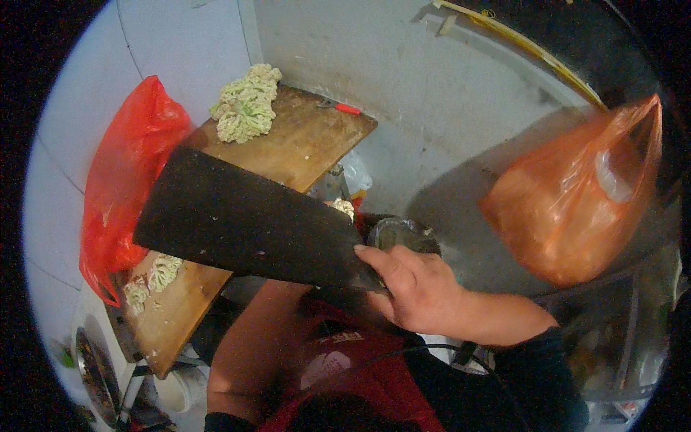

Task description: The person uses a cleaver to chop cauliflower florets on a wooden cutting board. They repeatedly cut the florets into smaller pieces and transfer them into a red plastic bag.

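My right hand [415, 286] grips a large cleaver [248, 227] at its handle end, its broad dark blade held level over the wooden cutting board [275, 156]. My left forearm [243, 345] rises from below. The left hand itself is mostly hidden behind the blade. A small cauliflower floret [344, 208] shows past the blade's far edge, close to a bit of skin; whether the left hand holds it is unclear. A large cauliflower piece [248, 102] lies at the board's far end. Smaller cauliflower pieces [164, 271] lie on the near left part.
A red plastic bag [135, 178] stands along the board's left side. At the far edge lies a tool with a red handle [347, 109]. An orange plastic bag [561, 210] is at right. A plastic-lined container [405, 236] sits below, beyond my right hand.
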A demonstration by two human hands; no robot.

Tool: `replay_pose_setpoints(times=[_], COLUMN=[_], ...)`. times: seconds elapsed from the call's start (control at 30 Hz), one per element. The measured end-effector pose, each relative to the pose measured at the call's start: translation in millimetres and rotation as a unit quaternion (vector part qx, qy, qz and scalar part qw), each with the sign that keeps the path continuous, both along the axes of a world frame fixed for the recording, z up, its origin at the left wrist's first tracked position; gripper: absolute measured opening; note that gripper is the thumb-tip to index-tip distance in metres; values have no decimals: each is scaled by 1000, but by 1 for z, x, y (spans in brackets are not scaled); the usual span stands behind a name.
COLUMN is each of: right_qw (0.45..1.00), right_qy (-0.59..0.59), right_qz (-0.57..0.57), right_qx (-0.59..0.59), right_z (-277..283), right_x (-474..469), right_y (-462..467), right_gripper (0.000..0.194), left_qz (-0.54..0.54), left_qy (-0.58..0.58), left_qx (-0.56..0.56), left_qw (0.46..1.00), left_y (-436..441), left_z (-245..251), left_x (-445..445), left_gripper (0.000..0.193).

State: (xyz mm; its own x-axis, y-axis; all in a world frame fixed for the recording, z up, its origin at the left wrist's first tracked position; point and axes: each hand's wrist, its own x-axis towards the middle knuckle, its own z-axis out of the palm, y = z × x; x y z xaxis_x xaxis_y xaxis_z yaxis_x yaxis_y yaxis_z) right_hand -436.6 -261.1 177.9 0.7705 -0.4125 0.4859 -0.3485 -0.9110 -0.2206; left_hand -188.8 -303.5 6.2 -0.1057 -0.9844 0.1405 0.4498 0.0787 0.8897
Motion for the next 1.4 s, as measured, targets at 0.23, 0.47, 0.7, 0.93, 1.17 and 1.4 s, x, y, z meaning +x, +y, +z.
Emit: replay_pose_setpoints(times=[0.23, 0.47, 0.7, 0.93, 1.17, 1.4], right_qw=[1000, 1000, 1000, 1000, 1000, 997], right_qy=[8, -18, -9, 11, 10, 34], right_qz=[-5, -6, -2, -5, -3, 11], right_qx=[12, 14, 12, -3, -26, -61], right_z=[-5, -9, -12, -13, -17, -18], right_x=[-2, -6, -14, -18, -24, -27], right_y=[-7, -9, -11, -7, -10, -13], right_gripper=[73, 71, 72, 71, 59, 72], left_qz=[74, 135, 79, 49, 40, 20], left_qy=[-418, -541, -482, -394, -359, -303], left_qx=[-122, -227, -146, -99, -53, -11], left_qw=[897, 798, 860, 913, 931, 953], left_y=[7, 11, 4, -2, 8, 15], left_z=[20, 45, 31, 32, 56, 66], left_x=[-7, -8, -2, -16, -29, -35], left_gripper=[36, 34, 34, 33, 33, 33])
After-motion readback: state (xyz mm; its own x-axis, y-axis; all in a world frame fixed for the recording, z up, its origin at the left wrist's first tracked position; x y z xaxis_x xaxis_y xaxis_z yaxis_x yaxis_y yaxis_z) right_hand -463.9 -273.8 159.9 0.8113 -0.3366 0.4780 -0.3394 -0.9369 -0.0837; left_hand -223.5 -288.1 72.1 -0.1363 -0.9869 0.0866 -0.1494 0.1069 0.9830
